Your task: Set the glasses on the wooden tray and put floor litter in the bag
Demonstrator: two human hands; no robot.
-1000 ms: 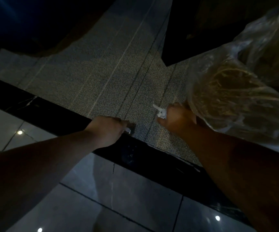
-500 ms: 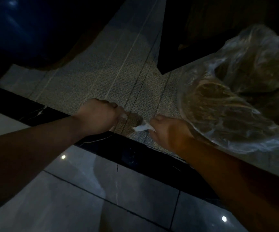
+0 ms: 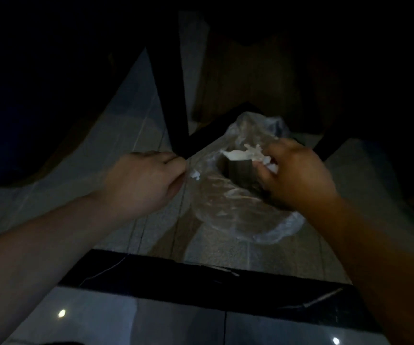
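A clear plastic bag (image 3: 235, 215) hangs open between my hands above the grey carpet. My left hand (image 3: 142, 181) pinches the bag's left rim, with a small white scrap (image 3: 195, 174) showing at its fingertips. My right hand (image 3: 298, 175) grips the bag's right rim and also holds crumpled white paper litter (image 3: 247, 153) over the bag's mouth. Something dark sits inside the bag below the paper. No glasses or wooden tray are in view.
Grey carpet (image 3: 263, 252) lies under the bag. A black glossy strip (image 3: 201, 285) borders it toward me, then shiny pale floor tiles (image 3: 176, 324). Dark furniture legs (image 3: 168, 100) and a brown panel (image 3: 250, 78) stand beyond the bag. The scene is very dim.
Both hands have lifted off the carpet edge and come together at the bag. The bag now hangs open between them, and the white paper has moved up to its mouth.
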